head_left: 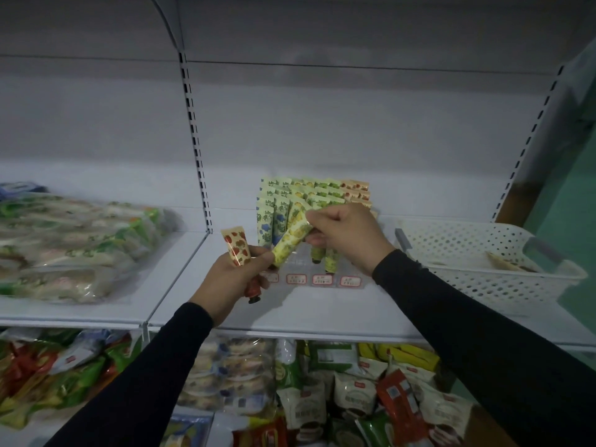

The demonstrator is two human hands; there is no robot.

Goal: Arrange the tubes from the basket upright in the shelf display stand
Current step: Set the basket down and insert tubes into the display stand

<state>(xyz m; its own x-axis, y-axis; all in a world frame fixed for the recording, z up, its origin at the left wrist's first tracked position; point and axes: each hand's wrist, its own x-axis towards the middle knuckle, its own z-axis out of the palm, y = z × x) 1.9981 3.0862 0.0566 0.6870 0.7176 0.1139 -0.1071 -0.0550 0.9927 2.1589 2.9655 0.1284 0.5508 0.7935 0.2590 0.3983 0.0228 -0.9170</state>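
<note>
A clear display stand with red price labels sits on the white shelf, packed with several upright tubes in blue, yellow, green and red prints. My left hand grips a strawberry-print tube, cap down. A yellow lemon-print tube slants between both hands: my right hand pinches its flat upper end, and its cap end touches my left fingers. The white perforated basket stands to the right of the stand; one tan item lies inside it.
Bagged goods in clear wrap fill the left shelf section. The lower shelf holds several snack packets. A slotted upright divides the shelf bays. A green wall lies to the right.
</note>
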